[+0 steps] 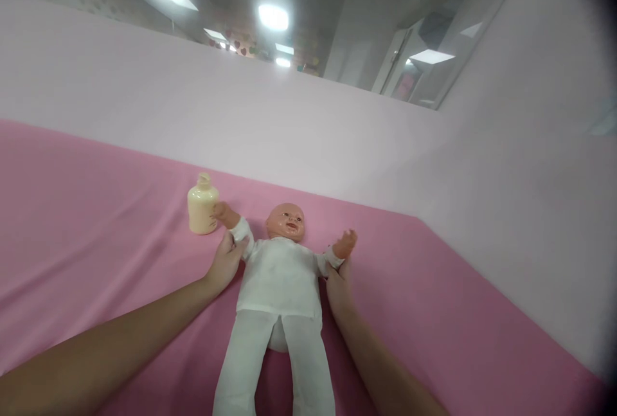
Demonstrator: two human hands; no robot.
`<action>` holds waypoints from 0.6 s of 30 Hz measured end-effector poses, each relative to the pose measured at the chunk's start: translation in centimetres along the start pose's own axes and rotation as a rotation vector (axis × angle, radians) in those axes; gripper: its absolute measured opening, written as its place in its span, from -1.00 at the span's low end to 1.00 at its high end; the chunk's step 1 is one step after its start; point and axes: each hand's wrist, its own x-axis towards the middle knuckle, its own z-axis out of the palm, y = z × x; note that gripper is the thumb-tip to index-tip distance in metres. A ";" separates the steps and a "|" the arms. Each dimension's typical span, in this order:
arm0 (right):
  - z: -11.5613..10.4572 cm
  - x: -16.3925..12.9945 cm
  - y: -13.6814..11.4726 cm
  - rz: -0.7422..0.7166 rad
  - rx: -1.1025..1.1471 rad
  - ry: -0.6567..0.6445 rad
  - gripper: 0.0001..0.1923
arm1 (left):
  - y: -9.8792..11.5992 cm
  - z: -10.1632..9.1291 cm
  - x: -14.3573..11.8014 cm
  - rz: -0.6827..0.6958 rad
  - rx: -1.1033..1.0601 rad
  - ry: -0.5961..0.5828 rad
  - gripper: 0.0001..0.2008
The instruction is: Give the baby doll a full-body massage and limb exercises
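Where the picture ends at its lower edge, the doll's [279,287] feet are cut off, and both forearms enter from that edge. Fingers of the right hand [339,289] lie tucked under the doll's sleeve, so I cannot tell how they close. Lying face up on the pink surface [96,223], the doll has its long axis running away from the camera, head toward the pale wall [241,107] and legs toward the viewer, arms raised out to each side. Curled around the doll's upper arm near the white cuff, the left hand [225,262] grips it. A cream bottle [202,205] stands upright, touching the doll's small fist.
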 end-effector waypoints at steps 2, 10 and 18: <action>0.3 -0.5 -0.6 -0.021 -0.046 -0.070 -0.38 | 0.5 0.3 -0.3 0.094 0.081 -0.110 -0.59; 0.4 -0.7 -1.3 -0.178 -0.190 -0.295 -0.43 | 0.7 0.4 -0.4 0.352 0.358 -0.446 -0.51; 0.4 -0.5 -0.8 0.021 -0.029 -0.143 -0.44 | 0.1 0.3 -0.2 0.156 0.151 -0.155 -0.60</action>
